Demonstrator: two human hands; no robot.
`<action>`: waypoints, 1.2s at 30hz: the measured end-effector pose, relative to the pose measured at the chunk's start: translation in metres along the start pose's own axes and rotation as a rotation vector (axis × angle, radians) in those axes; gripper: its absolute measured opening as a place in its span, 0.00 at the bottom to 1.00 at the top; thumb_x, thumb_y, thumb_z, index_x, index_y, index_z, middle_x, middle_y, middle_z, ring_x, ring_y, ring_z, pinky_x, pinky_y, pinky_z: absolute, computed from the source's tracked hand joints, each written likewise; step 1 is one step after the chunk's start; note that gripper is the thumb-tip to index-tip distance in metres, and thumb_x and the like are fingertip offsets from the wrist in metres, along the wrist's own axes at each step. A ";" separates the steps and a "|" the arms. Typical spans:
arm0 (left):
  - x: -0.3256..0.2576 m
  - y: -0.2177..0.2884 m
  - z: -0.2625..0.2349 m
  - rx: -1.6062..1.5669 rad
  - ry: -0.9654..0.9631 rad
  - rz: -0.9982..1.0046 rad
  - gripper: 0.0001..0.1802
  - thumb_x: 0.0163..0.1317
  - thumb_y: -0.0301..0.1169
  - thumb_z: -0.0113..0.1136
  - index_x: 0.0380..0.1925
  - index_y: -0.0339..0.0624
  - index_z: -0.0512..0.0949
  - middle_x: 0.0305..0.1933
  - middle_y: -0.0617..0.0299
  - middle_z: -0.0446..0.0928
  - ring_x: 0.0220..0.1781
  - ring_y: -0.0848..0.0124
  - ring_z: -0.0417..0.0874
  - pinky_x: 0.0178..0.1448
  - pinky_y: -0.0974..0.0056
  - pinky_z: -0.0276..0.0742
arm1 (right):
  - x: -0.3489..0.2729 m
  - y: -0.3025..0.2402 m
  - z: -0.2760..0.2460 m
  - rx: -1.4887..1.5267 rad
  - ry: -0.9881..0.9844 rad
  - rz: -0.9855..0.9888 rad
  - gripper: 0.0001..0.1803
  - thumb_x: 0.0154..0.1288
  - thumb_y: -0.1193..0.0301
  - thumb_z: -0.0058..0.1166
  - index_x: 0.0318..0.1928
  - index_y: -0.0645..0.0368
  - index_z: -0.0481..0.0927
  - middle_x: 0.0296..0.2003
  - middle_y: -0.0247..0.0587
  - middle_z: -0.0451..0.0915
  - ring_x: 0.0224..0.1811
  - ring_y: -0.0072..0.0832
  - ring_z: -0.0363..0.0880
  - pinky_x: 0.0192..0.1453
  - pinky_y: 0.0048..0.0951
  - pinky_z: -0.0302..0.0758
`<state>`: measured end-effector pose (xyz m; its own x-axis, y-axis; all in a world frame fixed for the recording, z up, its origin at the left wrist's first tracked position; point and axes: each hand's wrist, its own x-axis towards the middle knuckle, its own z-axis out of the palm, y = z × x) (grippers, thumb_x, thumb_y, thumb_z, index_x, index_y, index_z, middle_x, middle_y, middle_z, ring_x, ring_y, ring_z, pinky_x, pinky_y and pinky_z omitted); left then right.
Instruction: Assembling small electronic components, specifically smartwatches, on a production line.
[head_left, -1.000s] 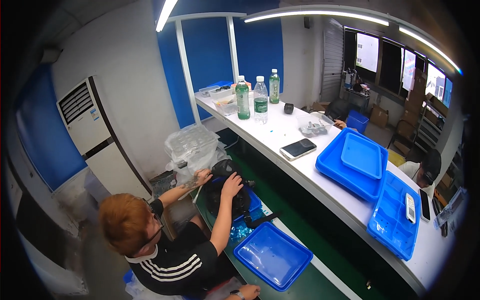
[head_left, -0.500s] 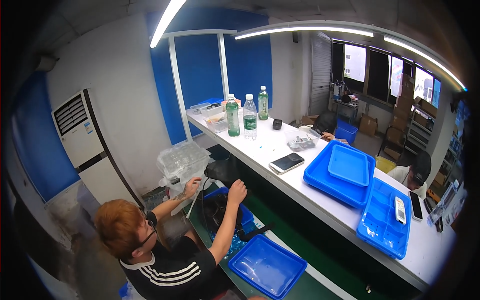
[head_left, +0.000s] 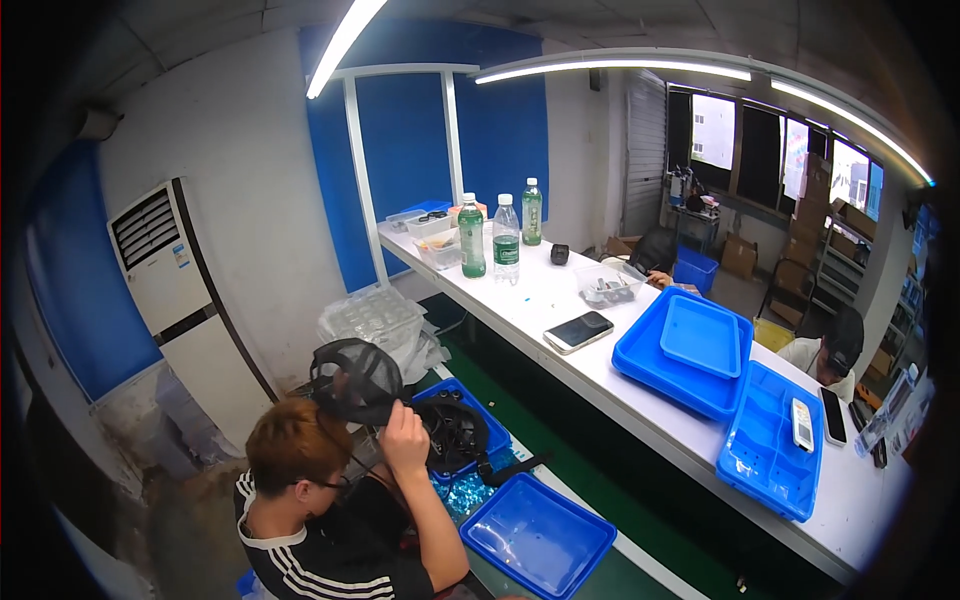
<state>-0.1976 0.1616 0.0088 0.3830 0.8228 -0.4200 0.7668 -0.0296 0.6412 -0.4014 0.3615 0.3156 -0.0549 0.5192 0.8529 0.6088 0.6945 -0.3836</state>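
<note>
Wearer's own hands: out of view, state cannot be told.
Foreground: seated co-worker, one hand gripping a black mesh cap by the head.
Beside: empty blue tray; black headgear in blue bin.
Beyond: white bench carrying phone, stacked blue trays, three bottles.
</note>
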 end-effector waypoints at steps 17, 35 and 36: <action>-0.012 0.018 -0.008 0.029 -0.058 -0.020 0.20 0.65 0.45 0.54 0.47 0.46 0.85 0.47 0.46 0.85 0.50 0.46 0.85 0.55 0.46 0.79 | -0.036 -0.061 -0.021 -0.013 0.125 -0.941 0.24 0.66 0.59 0.49 0.50 0.68 0.82 0.38 0.44 0.81 0.35 0.28 0.77 0.37 0.21 0.72; 0.011 0.158 -0.261 -0.360 0.706 0.297 0.13 0.67 0.37 0.63 0.45 0.41 0.84 0.41 0.53 0.87 0.44 0.63 0.89 0.50 0.60 0.82 | -0.171 0.009 -0.241 -0.063 -0.224 0.262 0.21 0.66 0.57 0.56 0.47 0.62 0.83 0.42 0.48 0.82 0.43 0.42 0.82 0.47 0.37 0.78; 0.009 0.177 -0.313 -0.356 0.822 0.248 0.11 0.66 0.33 0.64 0.43 0.40 0.84 0.39 0.53 0.87 0.42 0.64 0.90 0.46 0.62 0.83 | -0.194 0.043 -0.286 -0.200 -0.238 0.412 0.20 0.66 0.59 0.55 0.47 0.62 0.84 0.42 0.50 0.82 0.44 0.43 0.82 0.48 0.39 0.78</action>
<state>-0.2199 0.3415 0.3193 -0.0747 0.9640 0.2552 0.4562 -0.1945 0.8684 -0.1385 0.1482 0.2354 0.0564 0.8448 0.5321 0.7563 0.3118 -0.5751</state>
